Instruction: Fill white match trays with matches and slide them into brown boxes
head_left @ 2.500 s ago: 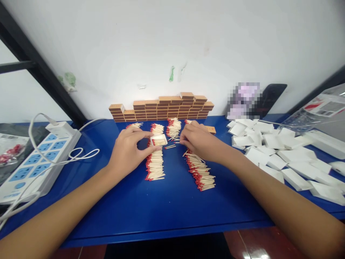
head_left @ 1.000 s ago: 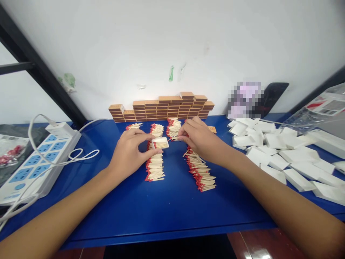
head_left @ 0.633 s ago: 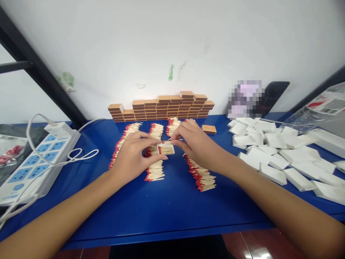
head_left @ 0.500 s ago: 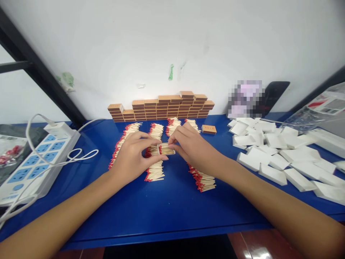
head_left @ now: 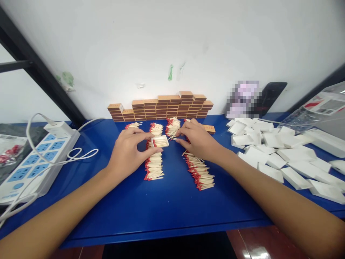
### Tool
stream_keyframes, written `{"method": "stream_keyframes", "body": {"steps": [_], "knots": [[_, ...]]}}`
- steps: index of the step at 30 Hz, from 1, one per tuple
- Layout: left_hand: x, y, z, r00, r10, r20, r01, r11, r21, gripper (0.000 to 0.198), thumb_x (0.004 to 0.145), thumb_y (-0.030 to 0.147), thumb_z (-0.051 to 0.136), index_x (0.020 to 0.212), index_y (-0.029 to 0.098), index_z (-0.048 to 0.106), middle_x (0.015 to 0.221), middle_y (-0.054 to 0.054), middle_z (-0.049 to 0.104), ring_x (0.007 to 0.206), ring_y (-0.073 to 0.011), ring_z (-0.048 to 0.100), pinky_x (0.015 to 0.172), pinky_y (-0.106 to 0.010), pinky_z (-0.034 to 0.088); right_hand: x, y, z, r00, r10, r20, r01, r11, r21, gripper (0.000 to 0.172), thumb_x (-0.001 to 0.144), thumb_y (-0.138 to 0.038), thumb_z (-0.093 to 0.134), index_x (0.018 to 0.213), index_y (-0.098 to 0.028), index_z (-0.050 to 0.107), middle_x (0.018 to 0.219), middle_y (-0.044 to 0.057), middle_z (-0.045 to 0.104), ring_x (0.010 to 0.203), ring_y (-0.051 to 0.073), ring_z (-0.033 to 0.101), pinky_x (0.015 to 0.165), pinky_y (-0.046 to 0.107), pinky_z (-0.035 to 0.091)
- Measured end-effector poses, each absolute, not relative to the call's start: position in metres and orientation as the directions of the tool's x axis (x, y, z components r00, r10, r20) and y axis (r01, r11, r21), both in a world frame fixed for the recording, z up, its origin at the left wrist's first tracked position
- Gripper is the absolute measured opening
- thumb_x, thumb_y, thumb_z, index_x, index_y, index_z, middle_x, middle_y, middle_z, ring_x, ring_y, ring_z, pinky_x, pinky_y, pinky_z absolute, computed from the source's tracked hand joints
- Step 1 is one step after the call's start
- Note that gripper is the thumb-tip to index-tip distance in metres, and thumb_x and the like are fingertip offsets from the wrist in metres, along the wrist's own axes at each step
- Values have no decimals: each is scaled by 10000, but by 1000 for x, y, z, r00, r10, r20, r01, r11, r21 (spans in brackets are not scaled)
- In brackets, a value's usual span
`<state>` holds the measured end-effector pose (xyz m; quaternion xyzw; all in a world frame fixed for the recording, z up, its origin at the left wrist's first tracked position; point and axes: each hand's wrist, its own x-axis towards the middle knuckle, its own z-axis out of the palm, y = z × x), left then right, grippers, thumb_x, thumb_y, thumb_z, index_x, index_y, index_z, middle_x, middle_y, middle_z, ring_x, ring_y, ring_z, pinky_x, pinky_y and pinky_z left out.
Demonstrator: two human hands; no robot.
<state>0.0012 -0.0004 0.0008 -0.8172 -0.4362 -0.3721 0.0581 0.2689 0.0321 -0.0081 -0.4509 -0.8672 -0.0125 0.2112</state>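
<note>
Away from our right hand (head_left: 198, 139), our left hand (head_left: 127, 147) has carried the white tray (head_left: 162, 138) nearer the stacked matchboxes (head_left: 161, 109). In front of that stack we pinch the tray, matches (head_left: 158, 142) inside, between left thumb and fingers; whether our right fingertips, beside a match pile (head_left: 173, 127), grip anything, we cannot tell.

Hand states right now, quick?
Left hand: holding a white tray with matches inside.
Right hand: beside a match pile; can't tell if it's pinching any.
</note>
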Motion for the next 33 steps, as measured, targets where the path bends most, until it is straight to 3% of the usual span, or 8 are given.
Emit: {"method": "stream_keyframes", "body": {"steps": [7,13,20,23,29,33], "knots": [[2,0,3,333,682,651,767,-598,233,410,753,501,897,1043,225,808,1044,-63,767,974,-245,709,920,-381,539,264,35,-12,-497,820,284,818,552,-163,157,989,-232,595,886,-164,692,956,121,644,983,280,497,897,412,398],[1,1,1,362,676,642,745,-623,236,408,763,473,899,1053,202,807,1020,-69,768,970,-251,717,897,-392,529,267,33,-10,-538,806,246,806,578,-127,207,1019,-243,526,916,-157,683,978,140,658,990,293,507,875,430,393],[-1,3,0,356,693,627,752,-610,248,399,765,475,898,1046,209,802,1037,-66,766,990,-243,708,912,-378,520,269,27,-6,-610,768,197,732,641,-232,163,1009,-237,562,898,-179,667,963,112,661,965,262,520,860,398,396],[-1,3,0,354,693,628,757,-606,243,388,767,472,898,1040,215,801,1040,-61,772,992,-239,706,916,-374,520,271,30,-7,-626,747,223,694,664,-278,159,1013,-275,578,903,-193,659,946,94,660,960,251,515,851,380,388],[0,3,0,359,697,621,745,-614,259,381,769,459,902,1048,222,798,1037,-57,775,987,-236,707,924,-378,522,271,35,-9,-591,749,301,726,656,-206,136,1014,-211,550,1073,-192,671,1029,107,648,995,265,486,883,395,371],[0,3,1,354,710,609,753,-602,264,386,765,469,902,1041,218,800,1032,-62,774,990,-243,707,934,-389,523,268,36,-12,-582,764,278,742,639,-202,93,991,-197,577,967,-182,665,997,108,647,996,263,495,882,387,385]]}}
